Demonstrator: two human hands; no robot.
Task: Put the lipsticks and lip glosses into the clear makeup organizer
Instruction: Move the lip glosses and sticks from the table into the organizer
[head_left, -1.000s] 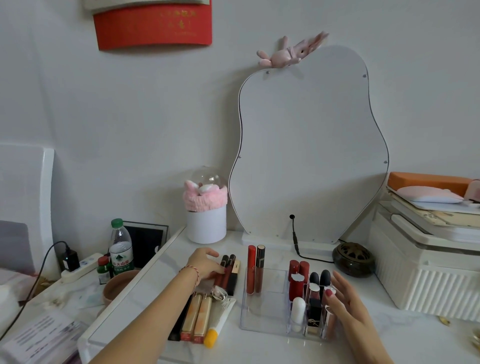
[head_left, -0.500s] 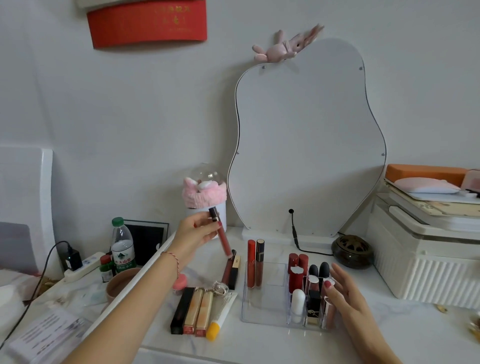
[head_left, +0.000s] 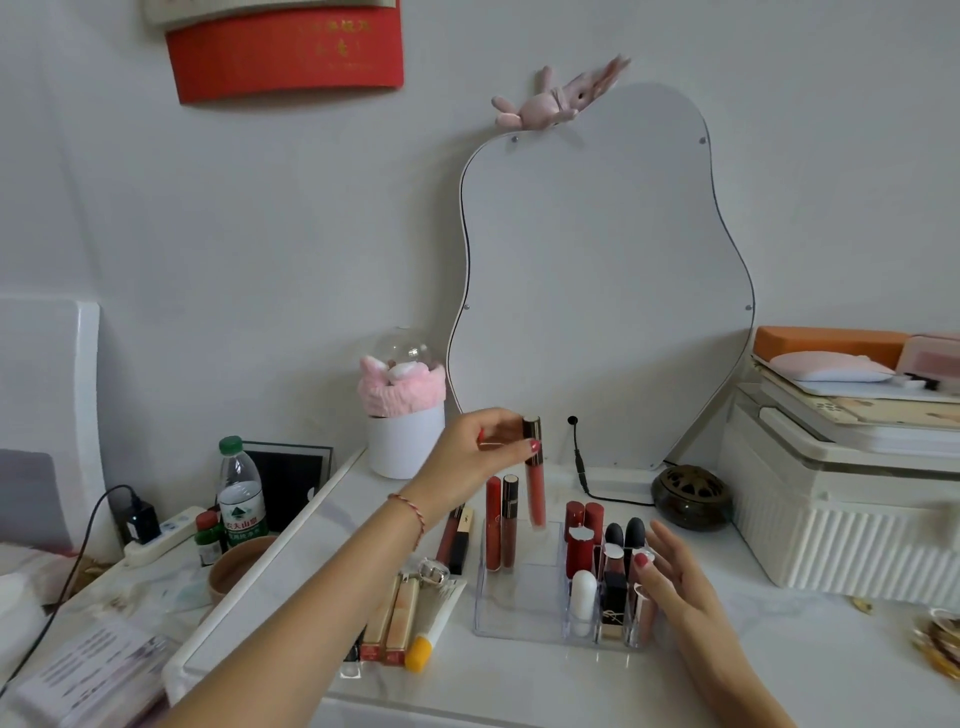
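A pink lip gloss (head_left: 535, 486) hangs upright over the far part of the clear organizer (head_left: 519, 613), its lower end just above the wide open compartment and just right of two glosses (head_left: 501, 522) already standing there. The left hand (head_left: 478, 457) pinches its dark cap between thumb and fingers (head_left: 532, 445), the rest of the hand curled loosely around it. The right hand (head_left: 670, 577) rests against the organizer's right side with fingers nearly straight and relaxed, holding nothing, apparently steadying the box. The small right-hand cells already hold several lipsticks (head_left: 584, 530).

The step in hand looks like lowering this gloss into the wide compartment. The next move calls for a straight descent beside the two standing tubes without knocking them, then letting go once the base touches down.

Left of the organizer, more tubes lie on the bench (head_left: 779, 634): a dark lipstick (head_left: 460, 538), two gold tubes (head_left: 392, 621) and a white tube with a yellow cap (head_left: 428, 631), near the front edge. They appear to be still waiting their turn.
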